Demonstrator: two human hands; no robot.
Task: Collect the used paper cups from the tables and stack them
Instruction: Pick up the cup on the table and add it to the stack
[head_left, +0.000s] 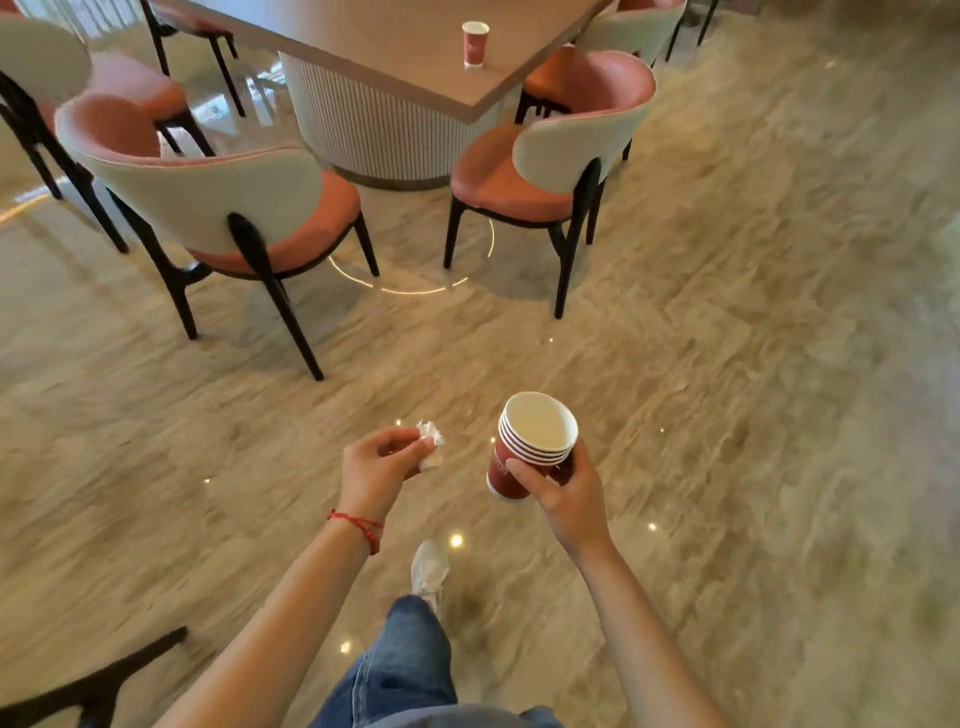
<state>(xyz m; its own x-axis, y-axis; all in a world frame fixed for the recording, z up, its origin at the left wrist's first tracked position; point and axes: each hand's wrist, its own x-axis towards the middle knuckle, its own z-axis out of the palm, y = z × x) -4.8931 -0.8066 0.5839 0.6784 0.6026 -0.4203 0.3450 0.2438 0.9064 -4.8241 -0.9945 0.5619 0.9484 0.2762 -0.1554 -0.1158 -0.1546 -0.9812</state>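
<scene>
Right hand (563, 491): holds the stack of cups (530, 447) out in front, near centre-right; fingers (524, 478) wrapped round the red wall of the outermost cup, thumb on the side toward the person; grasping firmly enough to carry the stack tilted, mouths leaning far and left.
Stack of cups: red paper cups with white rims, nested one inside another; several rims show in a tight row; inside of the top cup pale, no liquid visible; some print on the red wall, too small to read.
Left hand (382, 467): raised near centre, level with the right; fingertips pinching a crumpled white tissue (430, 444); the tissue juts out on the right of the hand; a red string bracelet (358, 525) on the wrist.
Lone cup (475, 42): same red paper kind, standing upright on the table (410, 57), far centre, close to the table's right edge; well apart from both hands.
Table: pale top on a ribbed white drum base (374, 130); chairs with salmon seats and cream backs round it; left chair (223, 208) and right chair (550, 171) stand nearest the person, backs turned this way.
Floor (727, 364): glossy beige stone, light spots reflected; a white shoe (428, 569) and a blue denim leg (405, 660) at near centre.
</scene>
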